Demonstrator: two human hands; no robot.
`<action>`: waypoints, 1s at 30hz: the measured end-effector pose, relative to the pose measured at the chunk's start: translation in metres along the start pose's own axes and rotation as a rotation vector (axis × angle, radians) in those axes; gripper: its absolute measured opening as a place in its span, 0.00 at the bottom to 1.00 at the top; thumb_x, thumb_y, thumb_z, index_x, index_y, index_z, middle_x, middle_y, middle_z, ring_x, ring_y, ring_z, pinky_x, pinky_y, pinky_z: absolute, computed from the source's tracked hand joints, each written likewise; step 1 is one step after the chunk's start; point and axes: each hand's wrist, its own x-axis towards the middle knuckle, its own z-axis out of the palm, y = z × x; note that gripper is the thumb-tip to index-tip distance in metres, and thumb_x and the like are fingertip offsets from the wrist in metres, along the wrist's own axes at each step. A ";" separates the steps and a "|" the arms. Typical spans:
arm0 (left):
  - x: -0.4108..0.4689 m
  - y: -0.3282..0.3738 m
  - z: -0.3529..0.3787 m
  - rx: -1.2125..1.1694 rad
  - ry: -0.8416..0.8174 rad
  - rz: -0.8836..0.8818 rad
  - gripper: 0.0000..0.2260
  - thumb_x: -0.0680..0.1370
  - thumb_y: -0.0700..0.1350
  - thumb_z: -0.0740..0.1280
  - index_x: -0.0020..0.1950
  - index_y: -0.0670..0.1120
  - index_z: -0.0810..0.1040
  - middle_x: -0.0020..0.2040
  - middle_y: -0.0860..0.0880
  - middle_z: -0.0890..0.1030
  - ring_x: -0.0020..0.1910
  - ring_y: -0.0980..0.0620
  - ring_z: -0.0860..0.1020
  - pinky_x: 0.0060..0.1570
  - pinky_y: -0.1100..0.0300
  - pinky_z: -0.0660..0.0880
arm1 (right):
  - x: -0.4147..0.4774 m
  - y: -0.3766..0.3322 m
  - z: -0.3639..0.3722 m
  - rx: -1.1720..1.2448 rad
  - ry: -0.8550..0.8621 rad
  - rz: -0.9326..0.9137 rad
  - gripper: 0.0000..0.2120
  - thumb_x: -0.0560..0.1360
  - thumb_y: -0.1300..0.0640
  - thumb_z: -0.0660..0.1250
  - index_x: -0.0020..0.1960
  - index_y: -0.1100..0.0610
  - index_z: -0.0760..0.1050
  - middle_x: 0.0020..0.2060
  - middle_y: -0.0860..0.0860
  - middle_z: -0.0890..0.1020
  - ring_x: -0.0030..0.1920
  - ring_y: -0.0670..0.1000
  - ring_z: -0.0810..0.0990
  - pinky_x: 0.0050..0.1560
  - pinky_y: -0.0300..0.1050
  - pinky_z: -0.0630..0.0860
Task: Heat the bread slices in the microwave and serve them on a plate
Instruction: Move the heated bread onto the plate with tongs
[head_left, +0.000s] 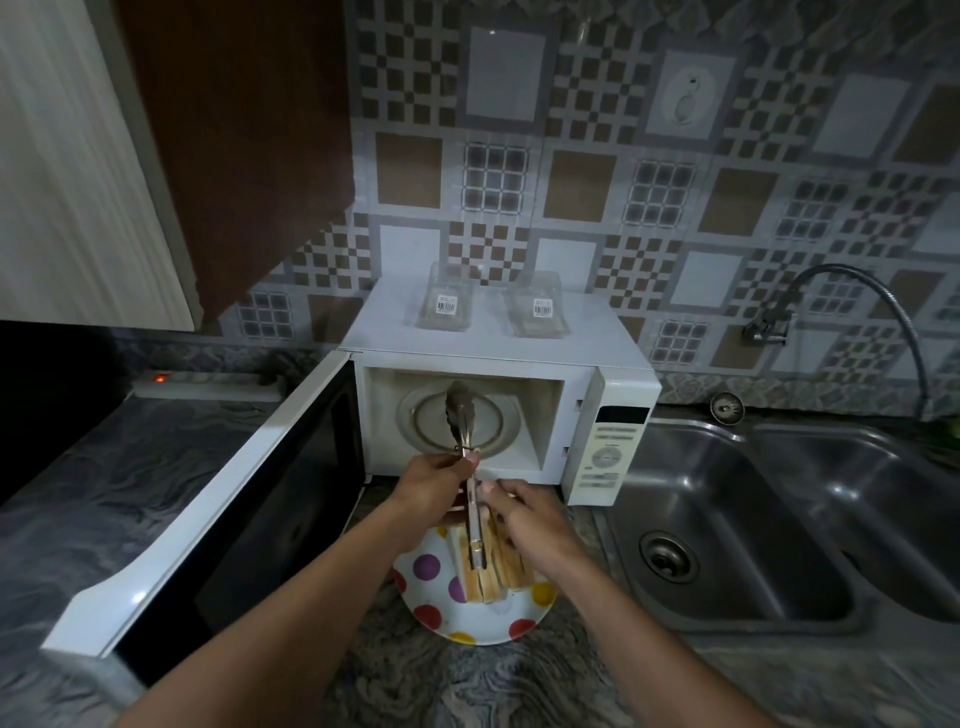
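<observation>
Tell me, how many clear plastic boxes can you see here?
2. The left box and the right box sit side by side on top of the microwave, each with a barcode label. More may be hidden off-frame.

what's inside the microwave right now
Only the bare round turntable shows. The tongs cross its middle in this view, so a strip of it is hidden behind them.

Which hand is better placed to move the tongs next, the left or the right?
Left, probably. The left hand pinches the tongs near their middle, tips pointing into the open microwave. The right hand lies over the bread slices on the plate; its grip is unclear.
</observation>
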 end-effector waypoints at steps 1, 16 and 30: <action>0.002 -0.002 -0.002 0.035 0.026 -0.006 0.12 0.79 0.51 0.69 0.53 0.42 0.82 0.47 0.41 0.85 0.45 0.43 0.84 0.48 0.46 0.82 | 0.002 0.001 -0.003 -0.048 0.042 -0.006 0.23 0.77 0.36 0.62 0.64 0.48 0.77 0.59 0.47 0.81 0.59 0.49 0.78 0.60 0.47 0.74; -0.006 -0.069 -0.024 0.579 0.376 0.072 0.15 0.77 0.58 0.69 0.36 0.49 0.80 0.35 0.50 0.81 0.34 0.55 0.78 0.32 0.61 0.72 | 0.048 0.087 -0.027 -0.709 0.009 -0.013 0.28 0.80 0.55 0.58 0.79 0.58 0.58 0.77 0.58 0.62 0.74 0.60 0.64 0.68 0.50 0.69; 0.040 -0.133 -0.011 0.735 0.522 -0.146 0.15 0.75 0.57 0.71 0.46 0.45 0.80 0.41 0.46 0.81 0.37 0.48 0.81 0.38 0.53 0.81 | 0.075 0.142 -0.027 -1.087 -0.246 -0.117 0.32 0.83 0.51 0.58 0.81 0.60 0.49 0.81 0.53 0.50 0.80 0.56 0.45 0.76 0.61 0.52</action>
